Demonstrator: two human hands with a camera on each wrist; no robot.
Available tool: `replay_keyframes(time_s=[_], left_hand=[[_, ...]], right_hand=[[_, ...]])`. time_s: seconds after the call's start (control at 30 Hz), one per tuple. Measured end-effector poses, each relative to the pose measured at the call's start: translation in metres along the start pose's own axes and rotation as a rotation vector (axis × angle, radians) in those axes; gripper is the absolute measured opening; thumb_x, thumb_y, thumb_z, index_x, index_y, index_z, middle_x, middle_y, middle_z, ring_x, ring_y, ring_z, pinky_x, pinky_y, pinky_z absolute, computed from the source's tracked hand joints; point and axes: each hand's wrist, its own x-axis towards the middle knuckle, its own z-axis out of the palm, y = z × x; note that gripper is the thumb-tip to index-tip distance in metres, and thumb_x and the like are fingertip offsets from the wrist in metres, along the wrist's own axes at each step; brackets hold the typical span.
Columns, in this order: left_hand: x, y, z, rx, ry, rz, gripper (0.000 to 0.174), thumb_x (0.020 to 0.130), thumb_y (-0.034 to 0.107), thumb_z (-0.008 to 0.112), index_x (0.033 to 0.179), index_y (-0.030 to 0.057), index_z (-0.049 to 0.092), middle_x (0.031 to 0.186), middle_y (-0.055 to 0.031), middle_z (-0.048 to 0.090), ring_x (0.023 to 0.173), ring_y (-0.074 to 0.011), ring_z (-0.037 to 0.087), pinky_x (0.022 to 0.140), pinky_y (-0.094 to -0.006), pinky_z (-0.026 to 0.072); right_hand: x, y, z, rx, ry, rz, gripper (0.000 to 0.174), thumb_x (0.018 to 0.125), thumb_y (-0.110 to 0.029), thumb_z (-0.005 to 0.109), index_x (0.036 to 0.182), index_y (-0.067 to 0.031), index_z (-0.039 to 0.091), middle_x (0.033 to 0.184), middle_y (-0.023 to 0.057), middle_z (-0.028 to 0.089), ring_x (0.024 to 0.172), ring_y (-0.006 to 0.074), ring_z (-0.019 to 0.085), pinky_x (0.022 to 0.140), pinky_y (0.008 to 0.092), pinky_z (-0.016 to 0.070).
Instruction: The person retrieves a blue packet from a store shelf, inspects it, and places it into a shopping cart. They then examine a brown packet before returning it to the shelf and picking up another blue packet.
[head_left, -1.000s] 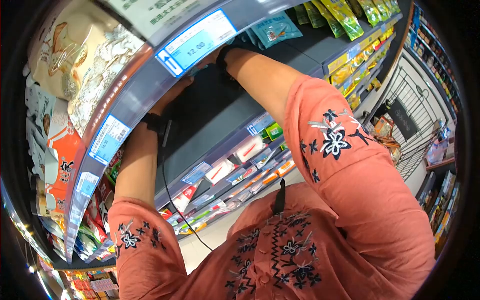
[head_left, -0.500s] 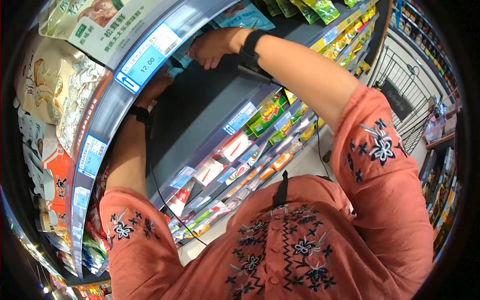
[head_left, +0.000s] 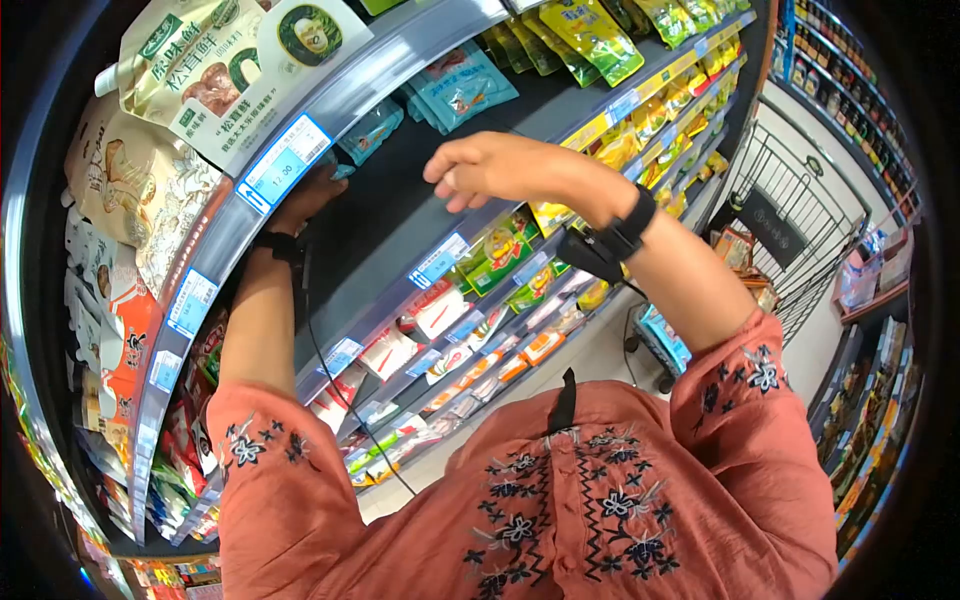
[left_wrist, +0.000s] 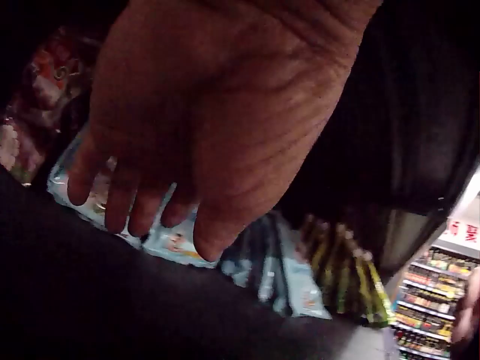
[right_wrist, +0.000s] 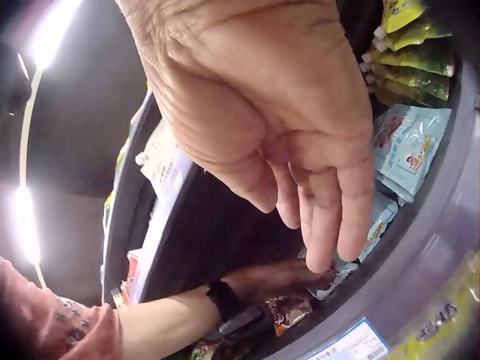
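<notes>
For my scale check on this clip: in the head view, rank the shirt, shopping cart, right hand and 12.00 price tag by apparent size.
Largest to smallest:
1. Shirt
2. Shopping cart
3. Right hand
4. 12.00 price tag

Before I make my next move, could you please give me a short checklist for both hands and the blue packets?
1. Right hand free: ok; it holds nothing, above the shelf.
2. Left hand at the blue packets: ok; its fingers reach over them.
3. Firm contact between left hand and a packet: cannot tell; the left wrist view is too dark.
4. Blue packets evenly aligned: not ok; they lie at differing angles.
5. Right hand apart from the yellow-green pouches: ok; the head view shows a gap.
</notes>
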Motion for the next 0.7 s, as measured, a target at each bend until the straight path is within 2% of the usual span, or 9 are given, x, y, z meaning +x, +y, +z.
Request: replay_keyframes(time_s=[0.07, 0.1, 0.17, 0.27, 0.3, 0.43, 0.5, 0.6, 0.7], left_hand=[[-0.04, 0.048, 0.005, -0.101, -0.038, 0.042, 0.066, 0.096, 0.044, 0.057, 0.147, 0.0054, 0.039, 0.153, -0.0097, 0.037, 0.145, -0.0227, 0.026, 0.12, -0.0345, 0.0152], [-0.052, 0.067, 0.014, 0.085, -0.012, 0.098, 0.064, 0.096, 0.044, 0.057, 0.144, 0.0036, 0.042, 0.15, -0.0124, 0.041, 0.144, -0.0232, 0.028, 0.119, -0.0337, 0.0177], [-0.086, 0.114, 0.039, -0.137, -0.079, 0.233, 0.062, 0.096, 0.041, 0.057, 0.141, 0.0001, 0.045, 0.141, -0.016, 0.05, 0.133, -0.0238, 0.045, 0.111, -0.0339, 0.0336], [-0.16, 0.194, 0.085, -0.3, -0.13, 0.399, 0.052, 0.097, 0.03, 0.059, 0.139, 0.0012, 0.047, 0.13, -0.0122, 0.058, 0.117, -0.0183, 0.055, 0.099, -0.0314, 0.0438], [-0.177, 0.211, 0.106, -0.442, -0.195, 0.36, 0.05, 0.097, 0.026, 0.06, 0.14, 0.0033, 0.048, 0.12, -0.0106, 0.062, 0.11, -0.0159, 0.058, 0.091, -0.0303, 0.0473], [-0.181, 0.238, 0.234, -0.791, -0.373, 0.328, 0.052, 0.095, 0.023, 0.063, 0.141, 0.0046, 0.045, 0.095, -0.0074, 0.067, 0.097, -0.0131, 0.062, 0.08, -0.0266, 0.0488], [-0.178, 0.254, 0.293, -0.745, -0.461, 0.122, 0.055, 0.094, 0.018, 0.062, 0.143, 0.0041, 0.041, 0.094, -0.0079, 0.067, 0.091, -0.0135, 0.063, 0.079, -0.0269, 0.0496], [-0.182, 0.264, 0.373, -0.953, -0.573, 0.048, 0.057, 0.094, 0.014, 0.061, 0.144, 0.0033, 0.038, 0.095, -0.0092, 0.067, 0.091, -0.0145, 0.063, 0.079, -0.0266, 0.0503], [-0.19, 0.28, 0.39, -0.776, -0.609, 0.061, 0.058, 0.093, 0.023, 0.065, 0.141, 0.001, 0.041, 0.107, -0.0121, 0.064, 0.099, -0.0166, 0.061, 0.084, -0.0284, 0.0502]], right_hand=[[-0.038, -0.002, -0.005, 0.083, 0.026, -0.013, 0.036, 0.096, -0.018, 0.051, 0.125, 0.0007, 0.056, 0.116, 0.0141, 0.065, 0.099, 0.0203, 0.067, 0.085, 0.0324, 0.0523], [-0.059, -0.002, -0.007, 0.147, 0.046, -0.009, 0.035, 0.096, -0.018, 0.05, 0.126, 0.0, 0.056, 0.116, 0.0139, 0.065, 0.098, 0.0197, 0.067, 0.085, 0.0318, 0.0524], [-0.102, 0.004, -0.019, 0.202, 0.091, -0.017, 0.033, 0.099, -0.018, 0.051, 0.127, -0.002, 0.057, 0.115, 0.0124, 0.065, 0.097, 0.0179, 0.067, 0.086, 0.03, 0.0527], [-0.171, 0.02, -0.039, 0.26, 0.203, -0.04, 0.034, 0.1, -0.023, 0.051, 0.128, -0.0028, 0.057, 0.114, 0.0112, 0.067, 0.095, 0.0173, 0.067, 0.086, 0.0306, 0.0537], [-0.195, 0.025, -0.046, 0.227, 0.295, 0.021, 0.035, 0.1, -0.024, 0.051, 0.128, -0.0025, 0.056, 0.115, 0.011, 0.067, 0.095, 0.0176, 0.067, 0.085, 0.0312, 0.0544], [-0.293, 0.073, -0.065, 0.307, 0.606, 0.184, 0.035, 0.099, -0.024, 0.054, 0.126, -0.0016, 0.058, 0.109, 0.0099, 0.068, 0.09, 0.0168, 0.067, 0.083, 0.0306, 0.0547], [-0.337, 0.099, -0.067, 0.338, 0.78, 0.305, 0.034, 0.098, -0.024, 0.055, 0.124, -0.0021, 0.059, 0.105, 0.0088, 0.069, 0.087, 0.0151, 0.067, 0.08, 0.0297, 0.055], [-0.401, 0.156, -0.061, 0.349, 0.881, 0.518, 0.03, 0.098, -0.022, 0.054, 0.118, -0.0012, 0.06, 0.1, 0.0074, 0.069, 0.083, 0.014, 0.067, 0.076, 0.029, 0.0551], [-0.448, 0.22, -0.044, 0.426, 0.922, 0.689, 0.023, 0.097, -0.024, 0.055, 0.103, -0.0031, 0.063, 0.092, 0.0053, 0.068, 0.077, 0.014, 0.066, 0.067, 0.0314, 0.0565]])
